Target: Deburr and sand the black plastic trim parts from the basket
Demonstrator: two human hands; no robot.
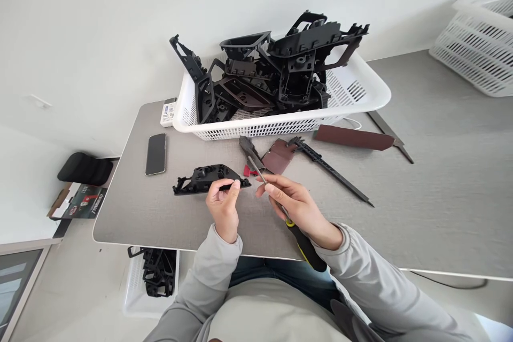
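My left hand (225, 207) pinches the right end of a black plastic trim part (208, 176), which has clips and raised posts and lies low over the table. My right hand (298, 206) is closed around the grey shaft of a slim file (306, 250) with a black and yellow handle. Its tip points up and left, and the handle hangs back towards my lap. The tip is apart from the trim part. Just beyond lie a dark grey tool (249, 149), a small red piece (250, 171) and a brown sandpaper sheet (278, 156).
A white basket (256, 127) heaped with black plastic parts stands at the back. A caliper (334, 171), a brown sandpaper roll (352, 138) and a flat file (390, 136) lie right. A phone (156, 154) lies left. Another basket (476, 48) stands far right; a bin (134, 283) sits below.
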